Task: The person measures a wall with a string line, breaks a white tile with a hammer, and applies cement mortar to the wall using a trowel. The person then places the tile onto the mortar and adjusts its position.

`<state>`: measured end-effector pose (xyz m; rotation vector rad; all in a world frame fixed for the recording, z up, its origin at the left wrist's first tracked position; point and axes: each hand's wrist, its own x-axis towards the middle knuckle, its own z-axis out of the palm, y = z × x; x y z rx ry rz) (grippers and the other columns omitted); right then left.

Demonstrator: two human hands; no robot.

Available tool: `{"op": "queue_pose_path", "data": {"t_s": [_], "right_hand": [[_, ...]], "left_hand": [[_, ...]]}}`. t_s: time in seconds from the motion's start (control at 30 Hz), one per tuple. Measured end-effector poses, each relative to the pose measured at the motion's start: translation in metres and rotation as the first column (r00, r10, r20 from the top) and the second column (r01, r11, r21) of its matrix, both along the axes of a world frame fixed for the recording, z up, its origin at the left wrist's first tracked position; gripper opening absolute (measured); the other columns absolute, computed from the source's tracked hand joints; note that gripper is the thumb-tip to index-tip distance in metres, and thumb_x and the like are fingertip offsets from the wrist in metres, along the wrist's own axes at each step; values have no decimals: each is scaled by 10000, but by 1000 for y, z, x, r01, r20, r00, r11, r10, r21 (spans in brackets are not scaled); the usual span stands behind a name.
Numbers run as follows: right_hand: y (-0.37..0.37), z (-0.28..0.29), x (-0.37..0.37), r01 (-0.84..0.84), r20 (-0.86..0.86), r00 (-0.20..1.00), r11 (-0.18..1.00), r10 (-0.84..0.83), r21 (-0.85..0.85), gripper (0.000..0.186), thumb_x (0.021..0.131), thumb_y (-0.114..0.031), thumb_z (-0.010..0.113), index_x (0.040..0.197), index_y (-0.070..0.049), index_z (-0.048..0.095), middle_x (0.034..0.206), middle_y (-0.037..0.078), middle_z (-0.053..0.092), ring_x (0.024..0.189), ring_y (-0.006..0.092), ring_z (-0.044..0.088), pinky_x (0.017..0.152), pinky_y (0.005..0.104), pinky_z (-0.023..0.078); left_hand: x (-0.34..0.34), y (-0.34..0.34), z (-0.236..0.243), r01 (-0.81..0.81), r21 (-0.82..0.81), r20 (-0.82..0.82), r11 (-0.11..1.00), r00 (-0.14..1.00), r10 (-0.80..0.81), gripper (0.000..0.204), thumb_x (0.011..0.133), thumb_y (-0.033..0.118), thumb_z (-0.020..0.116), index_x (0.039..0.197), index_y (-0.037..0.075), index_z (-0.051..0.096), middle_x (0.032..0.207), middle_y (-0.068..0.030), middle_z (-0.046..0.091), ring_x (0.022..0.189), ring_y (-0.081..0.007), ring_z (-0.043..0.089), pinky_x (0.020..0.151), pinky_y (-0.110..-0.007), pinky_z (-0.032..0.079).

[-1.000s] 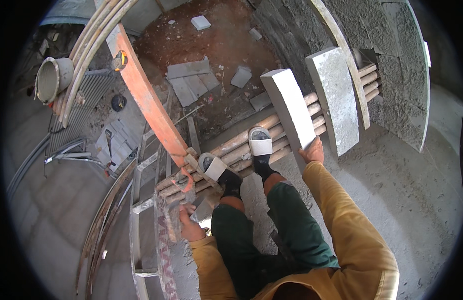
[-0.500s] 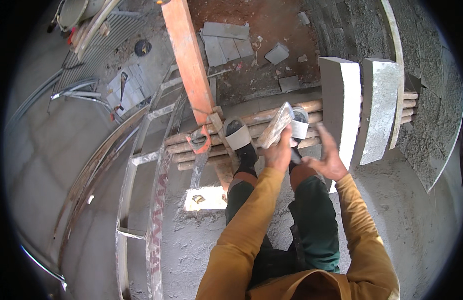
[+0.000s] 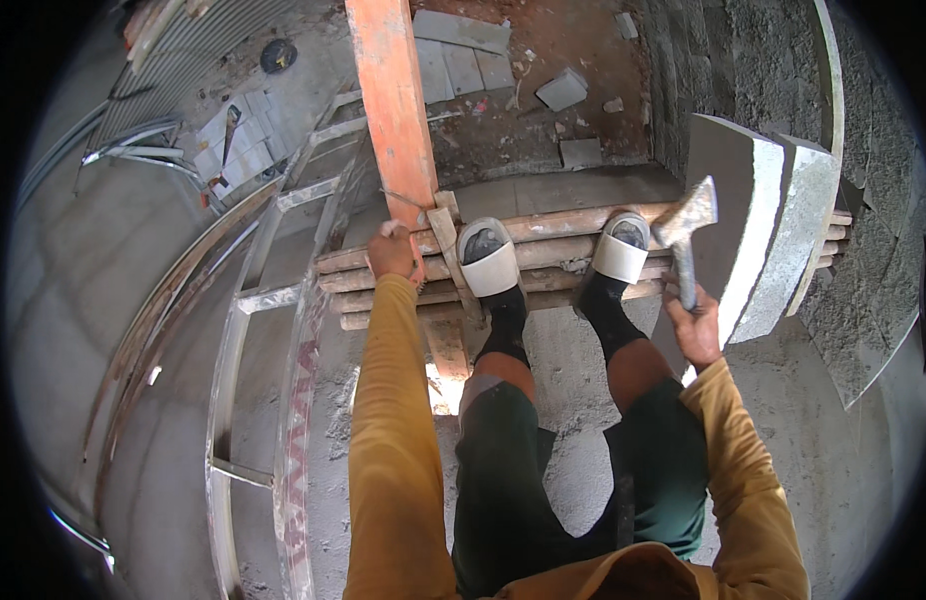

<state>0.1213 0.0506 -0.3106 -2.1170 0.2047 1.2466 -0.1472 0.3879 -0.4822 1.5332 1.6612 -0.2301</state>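
My right hand (image 3: 695,325) grips the shaft of a dusty hatchet-like hammer (image 3: 687,215), its head raised just left of two pale blocks (image 3: 728,220). My left hand (image 3: 391,250) is closed on an orange saw handle (image 3: 416,262) beside a tall orange plank (image 3: 388,100) and short wooden batten (image 3: 448,250). The saw's blade is mostly hidden by my arm. My feet, in white slides (image 3: 619,255) and black socks, stand on a row of round wooden poles (image 3: 553,225).
A metal ladder (image 3: 223,420) lies along my left. Curved strips (image 3: 143,360), corrugated sheet (image 3: 163,75) and stacked tiles (image 3: 228,150) are farther left. Rubble and loose slabs (image 3: 563,90) lie below, beyond the poles. A rough block wall (image 3: 863,250) rises at right.
My right hand, earlier on a white block, now holds the hammer, which was in my left hand half a second ago. My left hand has moved left onto the orange handle.
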Motion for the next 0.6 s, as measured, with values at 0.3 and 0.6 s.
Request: {"op": "queue_pose_path", "data": {"t_s": [0.3,0.6], "right_hand": [[-4,8,14,-133,107,985,989,138,-59,318,853,-27,576,1160,51,612,683,-56,474,626,38,406,570,204,329],[1,5,16,-150,81,983,978,163,-147,322,874,-88,621,1172,35,607,792,0,589,718,70,503,683,232,432]], "left_hand": [[8,47,-96,29,-202,-424,979,898,-114,466,813,417,665,920,-36,693,889,-210,690,812,-308,682,755,-420,501],[-37,56,-129,-212,-332,-87,919,977,194,379,816,256,709,905,-105,633,794,-191,681,639,-238,676,562,-329,523]]}}
